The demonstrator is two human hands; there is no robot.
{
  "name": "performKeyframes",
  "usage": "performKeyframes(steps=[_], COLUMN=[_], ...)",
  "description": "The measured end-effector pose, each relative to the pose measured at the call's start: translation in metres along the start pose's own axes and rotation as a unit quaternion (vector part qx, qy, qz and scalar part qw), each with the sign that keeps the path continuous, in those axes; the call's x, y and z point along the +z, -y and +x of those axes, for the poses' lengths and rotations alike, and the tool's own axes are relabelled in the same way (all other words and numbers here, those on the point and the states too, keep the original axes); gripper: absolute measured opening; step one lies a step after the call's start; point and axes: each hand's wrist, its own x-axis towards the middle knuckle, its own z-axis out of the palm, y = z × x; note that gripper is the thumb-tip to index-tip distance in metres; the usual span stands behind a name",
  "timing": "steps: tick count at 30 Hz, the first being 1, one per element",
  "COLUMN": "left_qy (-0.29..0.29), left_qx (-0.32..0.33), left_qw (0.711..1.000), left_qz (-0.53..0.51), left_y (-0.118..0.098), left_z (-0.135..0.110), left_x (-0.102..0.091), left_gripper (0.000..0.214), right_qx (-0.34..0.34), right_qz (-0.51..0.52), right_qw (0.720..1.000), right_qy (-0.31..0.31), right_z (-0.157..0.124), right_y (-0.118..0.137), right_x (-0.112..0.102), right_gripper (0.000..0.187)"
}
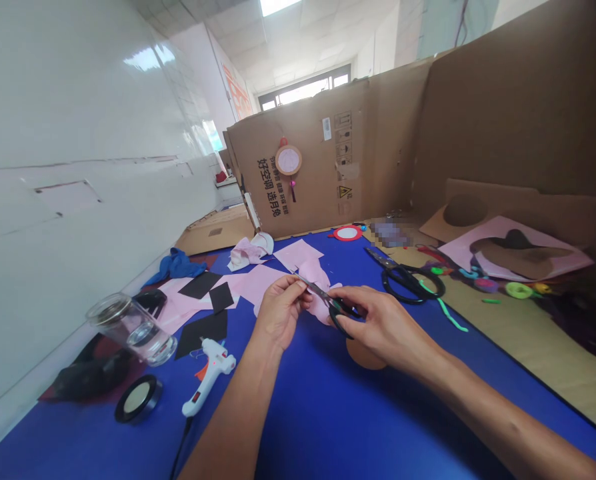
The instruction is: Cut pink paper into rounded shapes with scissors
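Observation:
My right hand (373, 317) grips small scissors (334, 305) with black handles, its fingers in and around the loops. The blades point up and left, their tips beside the pinched fingertips of my left hand (283, 308). What the left fingers hold is too small to make out. Crumpled pink material (314, 277) shows behind and below the blades; whether either hand touches it I cannot tell. Partly under my right hand lies a round brown disc (365, 355) on the blue table surface (308, 413).
To the left are a white glue gun (211, 377), a glass jar (138, 330), a black tape roll (137, 399) and black sheets (205, 332). Larger black scissors (411, 280) lie right. Cardboard walls (323, 160) stand behind, a round ornament (289, 161) hanging there.

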Motion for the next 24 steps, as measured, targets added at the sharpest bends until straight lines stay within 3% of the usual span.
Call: performKeyframes(steps=[10, 19, 24], left_qy=[-0.013, 0.035, 0.049], left_qx=[-0.004, -0.018, -0.031], left_qw=[1.0, 0.995, 0.994], left_qz=[-0.026, 0.089, 0.089], left_y=[0.005, -0.01, -0.009], left_z=[-0.003, 0.002, 0.003], left_x=[0.006, -0.013, -0.017], left_gripper=[0.028, 0.024, 0.021], right_qx=[0.01, -0.006, -0.006], right_qz=[0.004, -0.054, -0.064], right_qw=[1.0, 0.999, 0.998], right_qy=[0.004, 0.002, 0.014], right_z=[0.001, 0.0, -0.001], right_y=[-0.001, -0.002, 0.001], right_x=[-0.001, 0.0, -0.002], right_gripper=[0.033, 0.033, 0.031])
